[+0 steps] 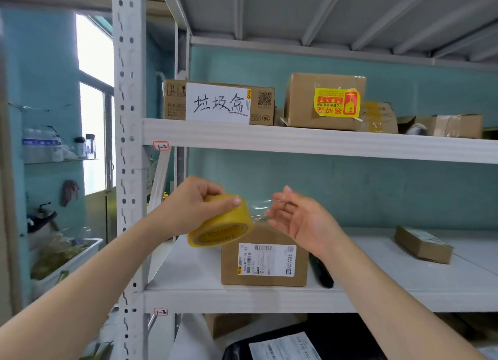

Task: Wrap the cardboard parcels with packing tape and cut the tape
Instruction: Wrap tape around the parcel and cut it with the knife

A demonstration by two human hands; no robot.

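Tape roll (221,222) gripped by left hand (192,204), right hand (300,221) spread, shelf tag (161,145) "1-2"

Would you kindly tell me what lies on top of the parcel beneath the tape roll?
Over the parcel, the tape roll, held by the left hand, and the right hand hide most of its top; nothing visibly rests there.

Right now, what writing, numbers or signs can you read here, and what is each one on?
"垃圾盒": white sheet on the left upper-shelf box.
"易碎品", upside down: yellow sticker on the neighbouring box.
"1-2": upper tag on the upper shelf beam.
"1-3": lower tag on the lower beam.
"B020-00 155", sideways: shipping label on the parcel; its small print is unreadable.
Label on the black bag: too blurred.
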